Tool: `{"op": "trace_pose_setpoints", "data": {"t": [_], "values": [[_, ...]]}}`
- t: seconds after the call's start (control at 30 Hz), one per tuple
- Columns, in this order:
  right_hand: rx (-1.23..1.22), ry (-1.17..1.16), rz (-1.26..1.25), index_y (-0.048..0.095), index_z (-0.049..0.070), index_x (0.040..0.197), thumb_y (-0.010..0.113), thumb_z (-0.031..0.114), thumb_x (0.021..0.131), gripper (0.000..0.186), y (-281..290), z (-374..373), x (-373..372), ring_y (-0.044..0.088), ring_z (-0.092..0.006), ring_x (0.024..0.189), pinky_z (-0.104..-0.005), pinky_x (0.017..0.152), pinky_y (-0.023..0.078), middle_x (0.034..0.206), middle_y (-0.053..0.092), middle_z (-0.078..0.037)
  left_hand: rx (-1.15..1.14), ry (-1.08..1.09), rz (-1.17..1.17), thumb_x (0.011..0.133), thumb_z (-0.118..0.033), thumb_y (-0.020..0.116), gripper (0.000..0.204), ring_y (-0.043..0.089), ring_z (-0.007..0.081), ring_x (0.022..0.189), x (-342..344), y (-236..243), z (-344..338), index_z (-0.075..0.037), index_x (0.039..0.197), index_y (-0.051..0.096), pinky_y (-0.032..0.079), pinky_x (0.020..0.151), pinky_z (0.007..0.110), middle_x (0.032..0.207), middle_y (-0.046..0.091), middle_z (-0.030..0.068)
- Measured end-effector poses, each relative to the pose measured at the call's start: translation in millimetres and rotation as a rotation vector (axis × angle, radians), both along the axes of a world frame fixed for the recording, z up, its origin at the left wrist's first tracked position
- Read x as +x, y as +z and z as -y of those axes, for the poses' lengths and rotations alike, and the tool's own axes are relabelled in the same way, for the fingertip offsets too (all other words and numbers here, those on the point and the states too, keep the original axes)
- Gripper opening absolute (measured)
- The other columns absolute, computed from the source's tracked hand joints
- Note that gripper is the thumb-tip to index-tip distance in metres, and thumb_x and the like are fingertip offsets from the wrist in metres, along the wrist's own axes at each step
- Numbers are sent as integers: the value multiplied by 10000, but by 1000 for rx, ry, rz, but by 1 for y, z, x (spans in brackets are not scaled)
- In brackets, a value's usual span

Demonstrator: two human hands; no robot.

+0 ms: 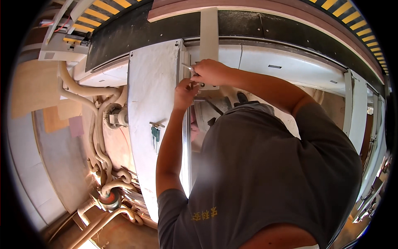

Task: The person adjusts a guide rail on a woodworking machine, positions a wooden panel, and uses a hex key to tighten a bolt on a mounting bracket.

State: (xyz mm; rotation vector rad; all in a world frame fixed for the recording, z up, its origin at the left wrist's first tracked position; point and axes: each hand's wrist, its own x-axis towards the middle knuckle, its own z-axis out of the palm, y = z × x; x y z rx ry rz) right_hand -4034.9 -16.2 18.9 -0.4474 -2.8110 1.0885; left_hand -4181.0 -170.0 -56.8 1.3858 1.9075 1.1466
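My right hand (212,72) reaches in from the right. Its fingers are closed round a short silvery rod (187,66), whose end sticks out to the left; its exact kind does not show. Just below it my left hand (185,93) is closed too, fingertips pinched close to the right hand's. Whatever the left fingers hold is too small and covered to make out. Both hands are over the right edge of a long white panel (153,87), beside a metal plate with a round hole (210,86). A green-holder hex key set (155,135) lies on the panel.
A pale upright bar (209,33) runs from the metal plate to a dark machine bed (166,33). Reddish-brown boards (257,8) lie across the back. Beige hoses (99,124) and a motor (118,116) stand left of the panel. Yellow-black striping (99,14) edges the far side.
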Motion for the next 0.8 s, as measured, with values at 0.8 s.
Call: {"op": "trace_pose_setpoints", "data": {"t": [0.8], "values": [[121, 40, -374, 693, 77, 819, 764, 342, 810, 274, -28, 12, -17, 675, -346, 821, -455, 741, 525, 790, 687, -143, -72, -102, -34, 836, -96, 755, 184, 719, 287, 794, -2, -10, -2, 0, 985, 707, 550, 706, 386, 882, 730, 144]]}}
